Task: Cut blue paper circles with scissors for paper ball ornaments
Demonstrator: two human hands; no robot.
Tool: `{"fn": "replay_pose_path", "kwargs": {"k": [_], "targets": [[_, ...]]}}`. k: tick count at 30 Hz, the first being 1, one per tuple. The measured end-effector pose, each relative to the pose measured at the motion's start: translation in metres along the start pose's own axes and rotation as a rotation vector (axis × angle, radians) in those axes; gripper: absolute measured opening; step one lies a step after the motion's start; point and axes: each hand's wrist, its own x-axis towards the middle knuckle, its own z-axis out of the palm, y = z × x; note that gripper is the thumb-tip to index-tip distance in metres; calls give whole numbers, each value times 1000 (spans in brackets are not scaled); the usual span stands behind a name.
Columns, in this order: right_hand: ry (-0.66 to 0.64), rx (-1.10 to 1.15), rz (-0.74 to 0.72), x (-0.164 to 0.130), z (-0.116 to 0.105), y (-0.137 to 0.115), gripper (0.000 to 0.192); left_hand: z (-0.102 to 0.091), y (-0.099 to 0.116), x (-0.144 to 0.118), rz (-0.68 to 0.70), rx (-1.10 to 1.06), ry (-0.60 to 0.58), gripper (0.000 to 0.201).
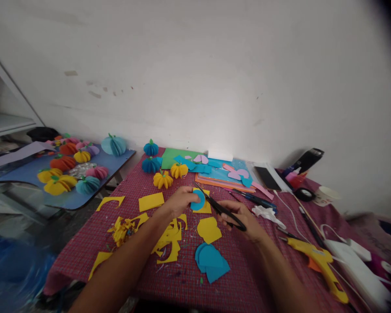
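Probably light and bendy, so best pinched by the edge, with blue circle [198, 201] and yellow paper [207, 209] squeezed in left hand [181, 201], beside scissors [216, 206] gripped in right hand [249, 222].

The single camera sits on the person's head, looking forward and down across a table under maroon checked cloth [244, 278] — near enough that the bare left hand [183, 202] and bare right hand [237, 215] fall around mid-frame. Its wide view takes in the off-white wall [189, 78] beyond and — at left — a blue-topped table [26, 178].
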Motion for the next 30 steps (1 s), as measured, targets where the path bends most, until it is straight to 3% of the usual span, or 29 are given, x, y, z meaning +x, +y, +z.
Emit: {"fn": "replay_pose_path", "kwargs": {"k": [30], "targets": [[-53,70,-5,0,-8,9,35,0,2,-1,-53,67,4,13]]}}
